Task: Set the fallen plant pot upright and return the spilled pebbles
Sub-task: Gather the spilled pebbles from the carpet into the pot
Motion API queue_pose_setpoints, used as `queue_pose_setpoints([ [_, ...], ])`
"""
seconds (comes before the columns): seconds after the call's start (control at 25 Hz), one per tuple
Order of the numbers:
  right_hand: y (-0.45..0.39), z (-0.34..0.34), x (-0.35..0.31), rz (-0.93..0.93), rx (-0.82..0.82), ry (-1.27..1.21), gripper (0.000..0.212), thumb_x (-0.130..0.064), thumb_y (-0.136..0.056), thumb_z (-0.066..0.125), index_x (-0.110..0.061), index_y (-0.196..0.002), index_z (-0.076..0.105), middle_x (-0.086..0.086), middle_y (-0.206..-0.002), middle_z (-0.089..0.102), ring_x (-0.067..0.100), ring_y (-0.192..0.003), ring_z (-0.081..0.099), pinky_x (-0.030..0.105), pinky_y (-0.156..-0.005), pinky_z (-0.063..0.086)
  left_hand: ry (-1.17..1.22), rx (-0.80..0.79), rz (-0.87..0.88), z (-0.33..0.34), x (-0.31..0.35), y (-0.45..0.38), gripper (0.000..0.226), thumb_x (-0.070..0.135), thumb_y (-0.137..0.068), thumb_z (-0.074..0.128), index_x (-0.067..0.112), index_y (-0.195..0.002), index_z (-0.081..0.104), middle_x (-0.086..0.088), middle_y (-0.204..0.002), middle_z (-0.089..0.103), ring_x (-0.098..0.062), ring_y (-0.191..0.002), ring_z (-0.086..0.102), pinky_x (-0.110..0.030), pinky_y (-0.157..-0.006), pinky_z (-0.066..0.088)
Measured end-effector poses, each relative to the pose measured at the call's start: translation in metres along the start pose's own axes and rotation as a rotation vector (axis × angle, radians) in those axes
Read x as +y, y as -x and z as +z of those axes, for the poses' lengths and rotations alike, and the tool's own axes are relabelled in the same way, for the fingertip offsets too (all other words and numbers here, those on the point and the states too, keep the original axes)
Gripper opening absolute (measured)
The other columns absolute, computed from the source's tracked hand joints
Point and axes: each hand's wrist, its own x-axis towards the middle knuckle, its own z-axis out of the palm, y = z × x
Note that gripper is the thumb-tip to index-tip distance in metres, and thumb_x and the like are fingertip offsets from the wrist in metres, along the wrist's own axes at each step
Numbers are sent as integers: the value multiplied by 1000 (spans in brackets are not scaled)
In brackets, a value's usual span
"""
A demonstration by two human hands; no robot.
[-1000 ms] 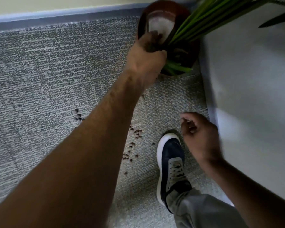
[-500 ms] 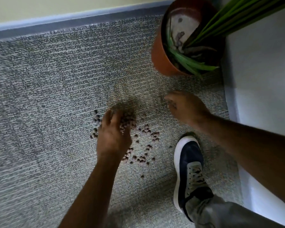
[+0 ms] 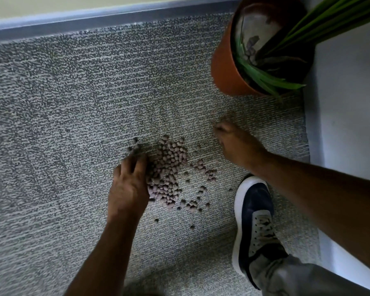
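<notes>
A navy and grey shoe (image 3: 253, 227) stands nearest on the carpet (image 3: 62, 124), no brand readable on it. Just beyond, the left hand (image 3: 127, 186) lies palm down, fingers loosely extended against the left edge of a heap of pebbles (image 3: 169, 167). The right hand (image 3: 236, 144) hovers to their right, fingers blurred, so I cannot tell its grip. Farthest, the orange pot (image 3: 224, 67) stands upright with its green plant (image 3: 286, 35).
</notes>
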Motion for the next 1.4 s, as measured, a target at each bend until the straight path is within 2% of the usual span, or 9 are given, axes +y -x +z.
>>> queue_pose_setpoints([
  [0.2,14,22,3,-131,-49,101,36,4,-87,59,-10,-120,62,9,-130,52,28,-92,65,37,-73,56,-9,-1,-24,-3,-10,-10,50,27,-96,59,17,-142,43,-18,-129,46,-40,-104,53,-49,-72,54],
  [0.36,18,25,0,-107,-50,76,43,3,-87,53,-10,-128,60,11,-130,58,32,-109,63,38,-87,54,33,-39,-102,3,-18,8,38,19,-90,69,13,-126,59,-20,-128,45,-45,-102,53,-53,-74,54],
  [0.48,25,8,-12,-150,-18,-17,25,-6,-92,58,-15,-115,64,1,-113,60,23,-96,64,28,-70,45,-12,-38,-62,13,-19,16,27,8,-86,71,13,-112,68,-24,-136,48,-48,-103,51,-54,-72,53],
  [0.64,42,-37,-34,-156,341,-280,15,-20,-99,57,-17,-107,69,-3,-105,63,14,-80,64,27,-60,52,13,50,-156,27,-14,32,38,0,-78,73,14,-113,66,-20,-121,52,-45,-92,49,-49,-61,49],
  [0.76,53,-81,-22,-86,727,-385,12,-17,-95,67,-11,-104,73,2,-103,68,9,-83,66,18,-68,54,156,82,-281,32,-7,34,42,-8,-80,57,15,-114,63,-16,-110,55,-46,-85,56,-49,-64,48],
  [0.88,48,-115,1,48,947,-430,11,-13,-91,71,-6,-99,75,7,-102,71,8,-83,68,9,-77,49,244,146,-269,32,-7,36,34,-5,-81,63,11,-110,66,-17,-103,59,-44,-78,62,-46,-62,51],
  [1.12,20,-132,21,-60,856,-389,22,-13,-94,66,-6,-113,73,7,-113,70,13,-97,69,21,-84,56,255,168,-208,30,-11,31,31,-3,-72,76,7,-101,70,-17,-95,60,-40,-71,61,-40,-62,51],
  [1.32,32,-104,21,-152,812,-388,15,-14,-93,67,-8,-105,72,5,-103,68,13,-88,67,23,-77,54,193,129,-221,28,-9,31,25,-3,-76,68,7,-99,67,-15,-101,57,-38,-75,60,-40,-64,52],
  [1.4,43,-80,17,-183,689,-387,13,-16,-93,67,-11,-104,72,2,-99,68,12,-81,64,21,-70,51,218,139,-202,26,-8,33,20,-4,-75,68,6,-92,68,-14,-100,57,-36,-74,59,-36,-64,50],
])
